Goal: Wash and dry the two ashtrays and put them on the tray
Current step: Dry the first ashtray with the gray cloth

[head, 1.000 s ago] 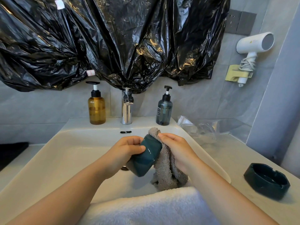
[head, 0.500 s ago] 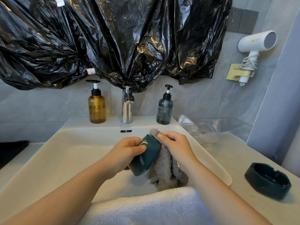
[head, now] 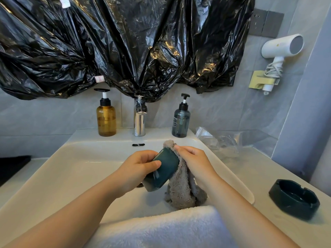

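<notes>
Ashtray [head: 163,170] tilted slightly, glossy dark teal, gripped by left hand [head: 138,169], right hand [head: 195,161] pinching grey cloth [head: 180,192]

Tap [head: 139,122] and 2 bottles behind

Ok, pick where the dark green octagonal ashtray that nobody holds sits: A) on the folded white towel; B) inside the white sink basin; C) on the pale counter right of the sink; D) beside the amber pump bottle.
C: that dark green octagonal ashtray rests alone on the pale counter, right of the white sink basin.
</notes>
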